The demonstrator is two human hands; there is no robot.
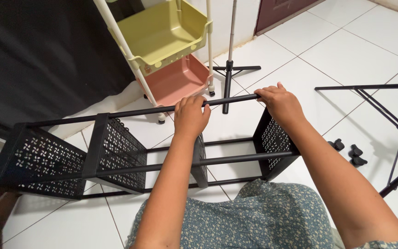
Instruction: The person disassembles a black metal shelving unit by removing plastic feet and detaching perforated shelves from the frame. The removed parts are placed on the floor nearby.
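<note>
Both hands gripped the rack's top rod.
Left hand and right hand were closed on the rod; an even grip would steady the rack.

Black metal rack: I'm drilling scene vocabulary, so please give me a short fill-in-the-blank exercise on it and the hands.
1. Both hands, left hand and right hand, grip the rack's top ____.
2. The rack lies on a floor of white ____.
3. The cart's yellow-green tray sits above a ____ tray.
4. The rack's panels are ____ with small cut-out patterns.

Missing words: rod; tiles; pink; perforated
</note>
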